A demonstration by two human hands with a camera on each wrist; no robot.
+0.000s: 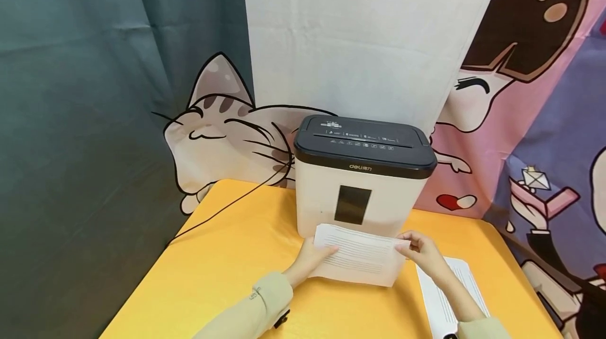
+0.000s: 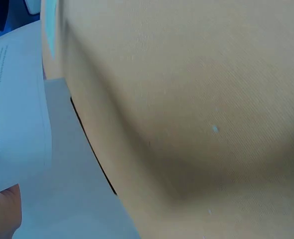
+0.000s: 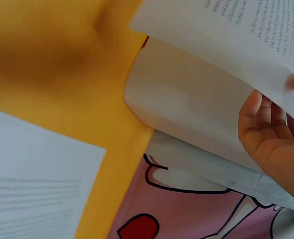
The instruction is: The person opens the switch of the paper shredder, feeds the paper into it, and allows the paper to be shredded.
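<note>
A printed sheet of paper (image 1: 356,256) is held up in front of the white paper shredder (image 1: 312,197). My left hand (image 1: 310,257) grips its left side, thumb over the printed face. At the upper right corner my right hand (image 1: 423,253) pinches the sheet between thumb and fingers. The right wrist view shows that hand (image 3: 276,127) with fingers curled behind the paper (image 3: 226,37). Only a thumb tip of the left hand (image 2: 3,211) appears in the left wrist view, beside the sheet (image 2: 17,109). The shredder's dark lid (image 1: 364,141) has a narrow slot across its top.
More printed paper (image 1: 433,297) lies on the yellow table (image 1: 227,260) at the right, partly under my right forearm. A black cord (image 1: 227,206) runs from near the shredder over the table's left edge. A cartoon-printed curtain (image 1: 227,133) hangs behind.
</note>
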